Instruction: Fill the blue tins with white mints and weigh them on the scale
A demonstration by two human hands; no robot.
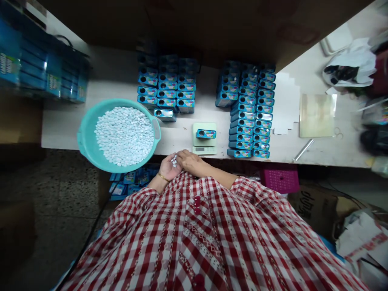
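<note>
Several small white candies point(173, 161) lie in the cupped palm of my left hand point(169, 169), which is held at the table's front edge. My right hand point(191, 162) is up against it, fingers curled down at the candies; what its fingertips hold is hidden. Just beyond my hands stands a pale green digital scale point(205, 151) with a blue tin point(206, 133) on its platform. Left of my hands, a turquoise basin point(87, 149) holds a big heap of the same white candies point(125, 135).
Rows of blue tins stand behind the scale at left point(166, 95) and right point(241, 131). Larger blue packs point(39, 60) are stacked far left. A metal tube point(303, 150) and a clear-wrapped flat stack point(317, 116) lie right. Below the table is a magenta basket point(280, 180).
</note>
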